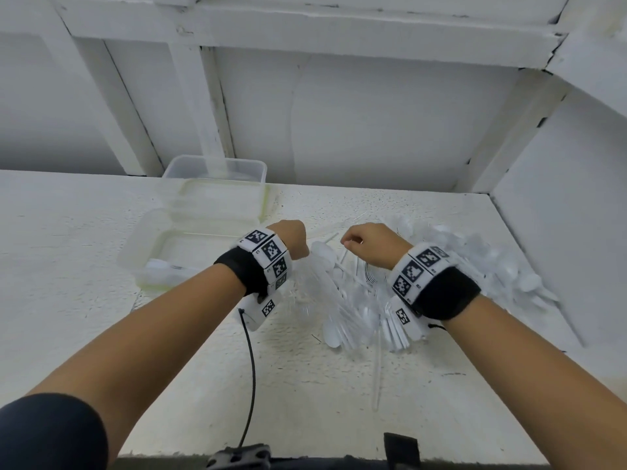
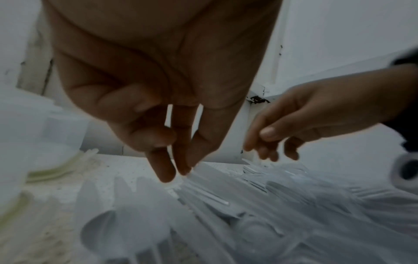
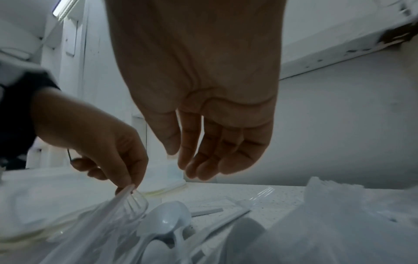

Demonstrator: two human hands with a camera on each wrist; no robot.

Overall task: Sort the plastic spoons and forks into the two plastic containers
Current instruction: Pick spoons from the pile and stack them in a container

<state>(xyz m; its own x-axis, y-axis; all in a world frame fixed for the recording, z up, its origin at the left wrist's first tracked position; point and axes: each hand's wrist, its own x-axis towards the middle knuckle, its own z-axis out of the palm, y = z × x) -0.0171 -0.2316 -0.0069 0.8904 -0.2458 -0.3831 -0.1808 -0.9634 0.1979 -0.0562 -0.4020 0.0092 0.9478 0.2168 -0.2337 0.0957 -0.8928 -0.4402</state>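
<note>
White-painted panels and beams closed in the back and right side of a speckled white surface (image 1: 305, 385). Toward its back left stood two clear plastic containers: the farther container (image 1: 217, 171) against the back wall, the nearer container (image 1: 163, 245) closer to the left edge (with a few white utensils lying at its front end). A pale-rimmed lid (image 1: 224, 201) lay between them.

A heap of white spoons and clear forks (image 1: 353, 300) spread from the middle of the surface to its right edge, where more cutlery was piled against the side wall.

The left hand (image 2: 158, 100) hung over the left side of the heap, its thumb and first two fingers drawn together in a pinch on the top end of a clear plastic piece (image 3: 130, 195); the right wrist view showed fork tines there, though the blur made it hard to say whether one fork or several was gripped. Its other fingers were curled in loosely.

The right hand (image 3: 203, 114) hovered above the heap, just right of the left hand, palm down. Its fingers (image 3: 210, 166) were close together and only gently bent, the thumb beside them, nothing between them and nothing touched. A white spoon (image 3: 167, 219) lay bowl-up just beneath it, beside a single clear fork (image 3: 260, 194) on bare surface.
</note>
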